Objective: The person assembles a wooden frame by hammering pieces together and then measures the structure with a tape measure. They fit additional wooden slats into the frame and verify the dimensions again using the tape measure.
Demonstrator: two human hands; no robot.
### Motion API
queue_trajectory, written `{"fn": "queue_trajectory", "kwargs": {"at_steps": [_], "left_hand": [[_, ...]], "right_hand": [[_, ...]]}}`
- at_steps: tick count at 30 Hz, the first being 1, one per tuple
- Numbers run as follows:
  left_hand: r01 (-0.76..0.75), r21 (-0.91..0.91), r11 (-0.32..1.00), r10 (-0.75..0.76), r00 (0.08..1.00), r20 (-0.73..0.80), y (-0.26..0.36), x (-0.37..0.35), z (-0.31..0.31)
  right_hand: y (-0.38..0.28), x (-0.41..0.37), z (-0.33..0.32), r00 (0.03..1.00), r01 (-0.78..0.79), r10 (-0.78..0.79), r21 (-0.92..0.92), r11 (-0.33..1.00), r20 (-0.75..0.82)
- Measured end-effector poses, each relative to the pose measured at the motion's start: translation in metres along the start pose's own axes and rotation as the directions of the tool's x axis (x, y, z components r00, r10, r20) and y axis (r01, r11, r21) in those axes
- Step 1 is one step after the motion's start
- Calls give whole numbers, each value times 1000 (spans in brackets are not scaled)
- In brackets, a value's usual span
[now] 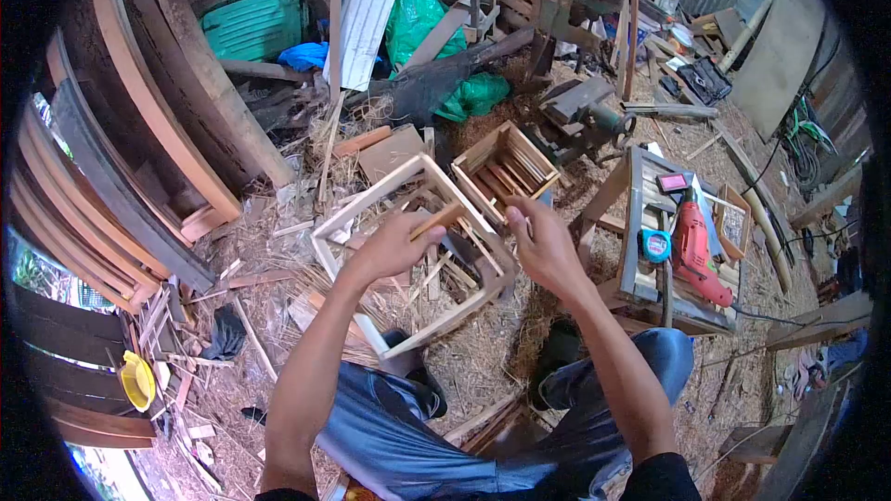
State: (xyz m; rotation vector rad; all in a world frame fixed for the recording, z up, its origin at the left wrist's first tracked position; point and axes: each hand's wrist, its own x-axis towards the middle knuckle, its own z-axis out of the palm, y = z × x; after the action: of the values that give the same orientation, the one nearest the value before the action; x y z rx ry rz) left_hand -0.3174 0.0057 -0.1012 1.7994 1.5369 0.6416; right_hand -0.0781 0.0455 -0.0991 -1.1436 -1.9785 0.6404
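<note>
My left hand (394, 246) is closed round a short wooden piece (440, 221), which points up and to the right. Below and around it stands a pale square wooden frame (367, 198). My right hand (541, 246) is at the frame's right side, its thumb and forefinger close together near the frame's upper right edge; whether anything small is between them is hidden. Just beyond my hands sits a slatted wooden box (506, 162) with wooden strips inside.
At the right a wooden stand (634, 223) bears a red drill (692, 246), a blue tape measure (654, 245) and a pink item (672, 183). Curved boards (158, 111) lean at the left. Wood scraps and shavings litter the floor; a yellow container (137, 381) lies lower left.
</note>
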Motion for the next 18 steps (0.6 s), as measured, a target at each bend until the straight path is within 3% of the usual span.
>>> {"fn": "queue_trajectory", "kwargs": {"at_steps": [1,2,3,4,5,7,8,9,12,14,18], "left_hand": [[3,-4,1000,-3,1000,2,2,-1,3],[-49,45,998,47,998,47,4,-2,8],[-101,88,991,93,991,93,10,-4,13],[-135,86,987,125,987,104,15,-5,18],[-126,73,989,118,988,102,21,-6,21],[-164,266,950,150,986,70,26,-4,25],[-231,234,944,223,973,61,16,1,31],[-220,220,950,214,975,51,16,3,33],[-171,302,938,131,980,148,19,5,36],[-170,300,938,133,981,140,18,6,38],[-200,307,930,173,978,114,16,7,41]], "right_hand": [[6,-2,4,1000,-3,3,-2,1000,4],[11,-3,8,933,-316,284,124,940,222],[10,-3,9,742,-614,492,165,772,456],[0,-2,1,650,-712,509,218,668,564],[6,-3,4,640,-717,514,204,666,571],[19,-5,9,573,-775,519,212,595,634],[25,-7,8,593,-777,504,281,563,628],[21,-9,6,589,-804,505,393,446,631],[39,-10,13,564,-798,519,263,542,642],[28,-9,10,519,-851,524,352,389,675],[33,-7,13,483,-875,493,407,261,724]]}}
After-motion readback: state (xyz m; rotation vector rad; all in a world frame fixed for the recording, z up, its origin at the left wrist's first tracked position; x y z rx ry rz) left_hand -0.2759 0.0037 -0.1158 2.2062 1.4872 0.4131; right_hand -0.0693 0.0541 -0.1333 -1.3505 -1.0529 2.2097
